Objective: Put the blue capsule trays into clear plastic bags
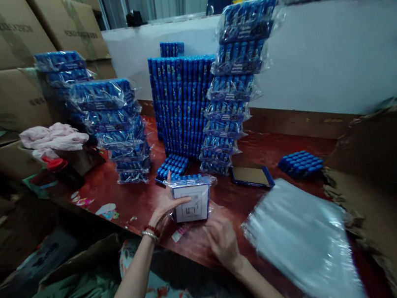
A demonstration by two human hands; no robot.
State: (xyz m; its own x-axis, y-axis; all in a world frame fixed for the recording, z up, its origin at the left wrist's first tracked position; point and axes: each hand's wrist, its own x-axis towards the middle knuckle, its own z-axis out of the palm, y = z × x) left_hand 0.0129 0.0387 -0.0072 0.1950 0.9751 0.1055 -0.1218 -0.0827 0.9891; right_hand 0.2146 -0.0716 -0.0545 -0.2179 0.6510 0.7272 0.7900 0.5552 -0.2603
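Observation:
My left hand [165,204] grips a plastic-wrapped box [192,202] of blue items, its thumb across the pale underside with printed lines and its fingers behind. The box is tilted up over the red table's front edge. Just below and right of the box is my right hand [222,237], its fingers curled and slightly blurred; whether they pinch the wrap's edge is too unclear to tell. Behind the box lies a tray of blue items [173,166]. An open cardboard tray [252,176] with a blue rim lies to the right.
Stacks of wrapped boxes stand left [116,126] and right [229,89] of a tall block of blue items [184,104]. Clear plastic bags [305,237] cover the right front. Loose blue items [301,163] and a red-capped bottle [63,171] also rest on the table [135,203].

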